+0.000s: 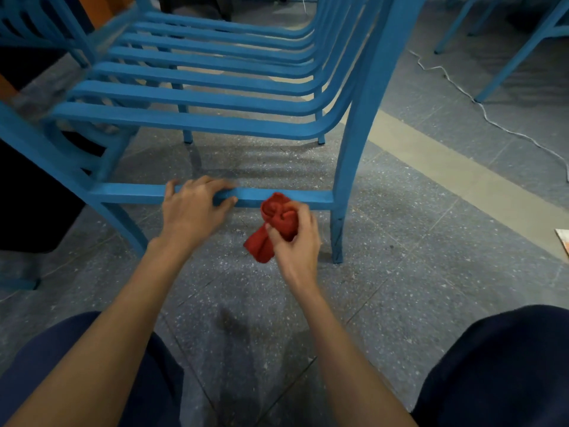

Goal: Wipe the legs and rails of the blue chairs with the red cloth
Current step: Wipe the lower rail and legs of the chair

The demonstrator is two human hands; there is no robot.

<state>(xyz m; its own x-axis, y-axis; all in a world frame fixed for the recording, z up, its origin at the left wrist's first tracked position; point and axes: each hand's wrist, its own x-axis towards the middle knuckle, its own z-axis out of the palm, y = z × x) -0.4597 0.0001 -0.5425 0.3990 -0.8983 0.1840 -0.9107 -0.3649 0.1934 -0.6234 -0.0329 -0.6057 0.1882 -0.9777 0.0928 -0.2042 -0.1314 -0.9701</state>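
Note:
A blue slatted chair [197, 97] stands in front of me on the floor. Its low cross rail [129, 192] runs between two legs, with the right leg [338, 229] close to my right hand. My left hand [194, 208] grips this rail near its middle, fingers curled over the top and thumb below. My right hand [295, 238] holds the bunched red cloth [278, 217], whose top presses against the rail just right of my left hand. A loose end of the cloth hangs down below my fingers.
More blue chair legs [520, 53] stand at the top right and another blue chair [34, 23] at the top left. A white cable [480, 103] snakes over the speckled tile floor on the right. My knees [505, 365] fill the bottom corners.

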